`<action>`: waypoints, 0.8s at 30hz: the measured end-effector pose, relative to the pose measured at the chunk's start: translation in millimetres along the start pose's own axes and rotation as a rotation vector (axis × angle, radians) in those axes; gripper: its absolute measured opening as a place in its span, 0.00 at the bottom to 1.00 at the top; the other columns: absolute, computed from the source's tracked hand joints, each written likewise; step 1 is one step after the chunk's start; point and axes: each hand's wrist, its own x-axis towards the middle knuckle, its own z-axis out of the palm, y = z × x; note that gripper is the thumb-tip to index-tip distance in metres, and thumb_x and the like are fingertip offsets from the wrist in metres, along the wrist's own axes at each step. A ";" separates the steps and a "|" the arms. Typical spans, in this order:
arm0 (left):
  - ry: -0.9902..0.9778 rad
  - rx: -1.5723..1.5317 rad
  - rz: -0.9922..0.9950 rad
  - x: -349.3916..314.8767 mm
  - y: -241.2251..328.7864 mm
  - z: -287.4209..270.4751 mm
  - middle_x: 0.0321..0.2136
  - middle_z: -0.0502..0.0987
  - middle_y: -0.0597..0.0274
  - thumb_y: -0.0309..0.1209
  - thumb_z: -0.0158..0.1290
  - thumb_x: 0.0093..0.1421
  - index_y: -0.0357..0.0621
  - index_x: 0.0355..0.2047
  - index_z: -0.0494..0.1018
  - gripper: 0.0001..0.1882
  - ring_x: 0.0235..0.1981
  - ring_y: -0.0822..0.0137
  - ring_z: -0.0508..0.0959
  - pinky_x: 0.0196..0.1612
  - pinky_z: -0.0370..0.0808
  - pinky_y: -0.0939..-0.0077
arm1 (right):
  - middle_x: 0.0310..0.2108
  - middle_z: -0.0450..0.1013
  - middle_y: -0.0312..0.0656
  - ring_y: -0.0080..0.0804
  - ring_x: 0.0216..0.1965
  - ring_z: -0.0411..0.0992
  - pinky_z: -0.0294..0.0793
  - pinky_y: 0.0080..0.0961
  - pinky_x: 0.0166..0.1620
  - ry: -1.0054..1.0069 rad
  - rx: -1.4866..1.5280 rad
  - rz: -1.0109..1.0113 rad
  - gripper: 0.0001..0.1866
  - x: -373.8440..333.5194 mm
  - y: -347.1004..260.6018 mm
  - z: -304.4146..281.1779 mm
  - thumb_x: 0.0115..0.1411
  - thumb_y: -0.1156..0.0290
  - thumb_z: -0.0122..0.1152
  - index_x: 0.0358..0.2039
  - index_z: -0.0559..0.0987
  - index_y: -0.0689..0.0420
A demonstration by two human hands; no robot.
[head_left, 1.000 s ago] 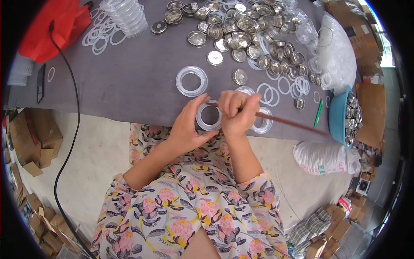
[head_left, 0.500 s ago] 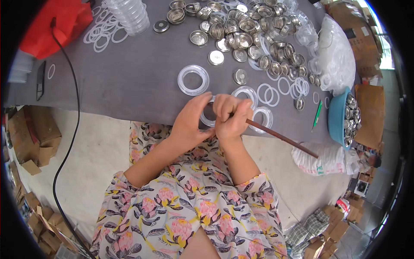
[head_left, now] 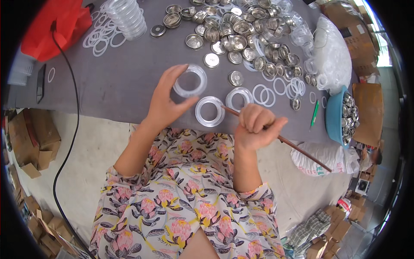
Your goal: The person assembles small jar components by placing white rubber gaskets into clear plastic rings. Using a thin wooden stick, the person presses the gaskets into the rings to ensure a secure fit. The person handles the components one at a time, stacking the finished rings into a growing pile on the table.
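Fingers spread, my left hand [head_left: 166, 99] is at the left side of a clear plastic ring-shaped lid [head_left: 200, 88]; whether it touches the lid cannot be made out. A second clear ring-shaped lid [head_left: 210, 124] lies flat by the table's front edge, and a third such lid [head_left: 236, 91] lies to its right. My right hand [head_left: 256, 127] is closed around a thin brown stick [head_left: 305, 154], held slantwise over the table edge. The stick's far tip is near the second lid's right rim; its other end points down to the right.
Shallow metal cups [head_left: 237, 41] are heaped at the back. White sealing rings [head_left: 264, 95] lie to the right, beside a green pen [head_left: 314, 114] and a blue basin [head_left: 335, 114] of metal pieces. Stacked clear lids [head_left: 127, 19] and a black cable [head_left: 77, 99] are on the left.
My left hand has moved left and away from the front lid to the lid behind it. My right hand has shifted right with the stick, uncovering the front lid.
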 end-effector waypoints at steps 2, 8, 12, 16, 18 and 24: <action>-0.053 -0.011 0.084 -6.6 14.1 0.7 0.52 0.65 0.52 0.34 0.63 0.42 0.41 0.54 0.61 0.38 0.56 0.54 0.64 0.59 0.56 0.55 | 0.06 0.50 0.31 0.21 0.10 0.44 0.40 0.18 0.14 0.005 0.008 -0.005 0.34 3.9 -10.2 -8.1 0.65 0.45 0.24 0.06 0.53 0.51; -0.251 0.098 0.156 -22.0 30.6 11.7 0.51 0.66 0.51 0.34 0.63 0.41 0.40 0.54 0.60 0.39 0.57 0.52 0.62 0.61 0.53 0.54 | 0.07 0.52 0.31 0.22 0.10 0.45 0.42 0.19 0.14 -0.067 0.064 0.024 0.34 1.7 -24.6 -2.8 0.65 0.45 0.21 0.06 0.54 0.50; -0.298 0.007 0.132 -21.0 24.6 18.2 0.51 0.65 0.51 0.34 0.62 0.41 0.40 0.55 0.59 0.40 0.57 0.52 0.62 0.61 0.52 0.53 | 0.07 0.53 0.32 0.22 0.10 0.45 0.44 0.20 0.15 -0.067 0.047 0.101 0.34 -3.4 -27.2 0.8 0.65 0.45 0.21 0.05 0.54 0.51; -0.274 0.045 0.131 -23.0 23.0 22.6 0.51 0.65 0.50 0.33 0.63 0.41 0.40 0.55 0.59 0.41 0.56 0.51 0.62 0.60 0.56 0.56 | 0.07 0.53 0.33 0.23 0.10 0.46 0.44 0.20 0.15 -0.079 0.009 0.221 0.34 -4.2 -22.5 2.0 0.66 0.47 0.23 0.05 0.55 0.51; -0.211 -0.083 0.086 -27.5 24.8 25.6 0.51 0.65 0.49 0.32 0.64 0.40 0.40 0.55 0.59 0.41 0.56 0.52 0.63 0.59 0.58 0.59 | 0.06 0.50 0.31 0.21 0.10 0.45 0.41 0.19 0.15 -0.047 -0.060 0.295 0.34 -8.9 -20.1 4.9 0.66 0.47 0.24 0.06 0.54 0.51; -0.243 -0.238 0.038 -27.3 14.4 36.1 0.50 0.66 0.50 0.33 0.65 0.39 0.39 0.53 0.60 0.41 0.53 0.52 0.66 0.55 0.63 0.64 | 0.06 0.50 0.31 0.22 0.10 0.44 0.42 0.20 0.15 -0.045 -0.039 0.310 0.33 -22.0 -0.3 15.8 0.66 0.47 0.23 0.06 0.53 0.50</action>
